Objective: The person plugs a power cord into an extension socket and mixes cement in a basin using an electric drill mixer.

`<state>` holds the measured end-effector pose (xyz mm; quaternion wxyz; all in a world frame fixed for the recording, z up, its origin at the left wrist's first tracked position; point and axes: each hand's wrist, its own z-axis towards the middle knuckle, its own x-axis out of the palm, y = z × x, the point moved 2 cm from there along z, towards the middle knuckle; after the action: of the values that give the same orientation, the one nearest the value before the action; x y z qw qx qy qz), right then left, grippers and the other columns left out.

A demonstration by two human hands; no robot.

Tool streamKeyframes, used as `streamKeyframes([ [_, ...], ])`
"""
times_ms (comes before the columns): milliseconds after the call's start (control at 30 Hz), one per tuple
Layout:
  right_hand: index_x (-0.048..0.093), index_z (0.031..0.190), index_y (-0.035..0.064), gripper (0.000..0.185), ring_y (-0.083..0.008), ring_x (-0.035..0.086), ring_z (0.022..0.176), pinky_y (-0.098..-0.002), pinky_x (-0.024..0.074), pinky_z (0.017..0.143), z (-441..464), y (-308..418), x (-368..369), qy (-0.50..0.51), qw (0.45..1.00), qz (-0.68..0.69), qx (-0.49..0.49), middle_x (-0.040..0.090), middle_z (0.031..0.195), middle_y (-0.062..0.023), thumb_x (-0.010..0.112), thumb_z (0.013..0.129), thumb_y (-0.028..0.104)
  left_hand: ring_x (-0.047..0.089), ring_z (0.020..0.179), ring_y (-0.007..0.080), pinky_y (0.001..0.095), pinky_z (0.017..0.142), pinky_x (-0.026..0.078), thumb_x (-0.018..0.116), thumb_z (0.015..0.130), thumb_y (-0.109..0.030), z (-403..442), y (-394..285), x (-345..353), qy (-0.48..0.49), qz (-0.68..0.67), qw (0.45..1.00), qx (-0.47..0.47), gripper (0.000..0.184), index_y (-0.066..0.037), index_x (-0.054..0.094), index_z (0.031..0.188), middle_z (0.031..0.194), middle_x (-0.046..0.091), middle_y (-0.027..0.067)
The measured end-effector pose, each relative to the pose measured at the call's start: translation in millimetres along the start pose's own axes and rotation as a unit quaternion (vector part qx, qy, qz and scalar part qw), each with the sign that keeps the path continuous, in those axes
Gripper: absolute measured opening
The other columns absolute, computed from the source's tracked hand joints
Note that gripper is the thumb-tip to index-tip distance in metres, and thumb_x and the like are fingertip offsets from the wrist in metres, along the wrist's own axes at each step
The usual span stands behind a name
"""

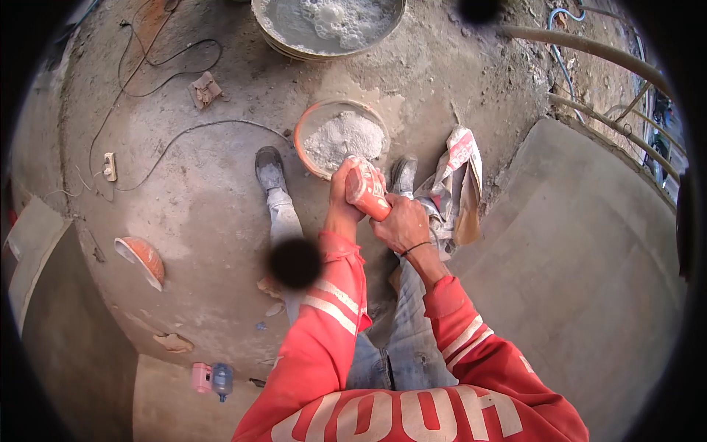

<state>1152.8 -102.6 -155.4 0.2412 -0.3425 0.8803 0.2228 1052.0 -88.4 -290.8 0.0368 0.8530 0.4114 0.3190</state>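
Note:
In the head view, both of my hands are wrapped round a red-orange power tool (367, 193) with a rounded cylindrical body, likely a drill. My left hand (342, 200) grips its left side near the far end. Closed on the nearer end is my right hand (404, 225), with a dark band at the wrist. The tool is just in front of an orange-rimmed bucket (297, 140) standing between my feet. Pale powder (346, 138) is heaped inside that bucket. My hands and the tool's body hide its working end.
Ahead stands a large tub (294, 53) of cloudy liquid with foam. A torn paper sack (462, 177) lies by my right foot. A black cable (199, 127) and a socket block (110, 167) are on the left floor, with an orange bowl (144, 259) on its side.

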Motion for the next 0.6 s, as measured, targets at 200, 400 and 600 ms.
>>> streamKeyframes([
  [200,0.072,0.090,0.0043,0.030,-0.0436,0.068,0.084,-0.0504,0.0545,0.080,-5,-15,13,0.005,1.000,-0.001,0.014,0.069,0.082,-0.0266,0.070,0.071,0.028,0.063,0.077,0.0341,0.0463,0.071,0.056,0.059,0.088,-0.034,-1,7,-12,0.022,0.056,0.998,-0.005,0.036,-0.001,0.057,0.102,0.093,0.063,0.0204],
  [400,0.072,0.089,0.0054,0.029,-0.0432,0.068,0.083,-0.0500,0.0544,0.080,-15,-40,13,0.034,0.999,0.018,0.008,0.070,0.084,-0.0246,0.071,0.071,0.028,0.063,0.081,0.0313,0.0462,0.075,0.056,0.063,0.088,-0.033,-4,34,-23,-0.046,0.009,0.999,-0.022,0.032,-0.003,0.057,0.100,0.090,0.062,0.0160],
  [600,0.071,0.090,0.0063,0.031,-0.0429,0.068,0.081,-0.0505,0.0539,0.077,-33,-45,26,0.026,0.999,0.027,-0.001,0.070,0.081,-0.0227,0.074,0.071,0.031,0.065,0.082,0.0314,0.0458,0.074,0.058,0.061,0.091,-0.033,-18,41,-44,-0.080,0.000,0.997,-0.008,0.036,-0.002,0.056,0.108,0.099,0.062,0.0199],
])
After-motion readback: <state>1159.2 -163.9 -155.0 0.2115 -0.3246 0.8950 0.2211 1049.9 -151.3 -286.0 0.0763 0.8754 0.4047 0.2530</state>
